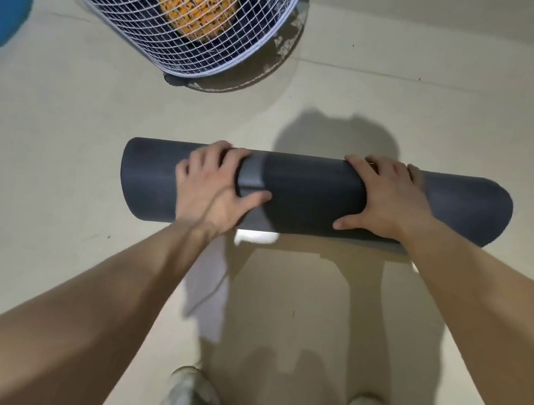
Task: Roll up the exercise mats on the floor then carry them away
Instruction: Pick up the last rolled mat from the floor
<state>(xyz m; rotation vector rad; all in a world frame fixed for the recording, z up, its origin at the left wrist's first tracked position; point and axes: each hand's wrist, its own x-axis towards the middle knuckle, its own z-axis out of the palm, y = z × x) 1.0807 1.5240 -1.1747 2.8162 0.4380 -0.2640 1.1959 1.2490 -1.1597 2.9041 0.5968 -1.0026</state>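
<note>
The rolled dark mat point(313, 196) lies crosswise on the pale floor point(64, 162), both its ends free. The left hand point(217, 185) and the right hand point(387, 199) curl over it, each grip wrapped on the roll. A wire basket point(210, 46) stands beyond, apart from it.

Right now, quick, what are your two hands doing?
Left hand: grips the rolled mat.
Right hand: grips the same rolled mat.

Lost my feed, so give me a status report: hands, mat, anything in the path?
Both on: left hand and right hand grip the rolled mat, fingers over its top. Mat fully rolled, lying crosswise. Ahead, wire basket stands close.
</note>
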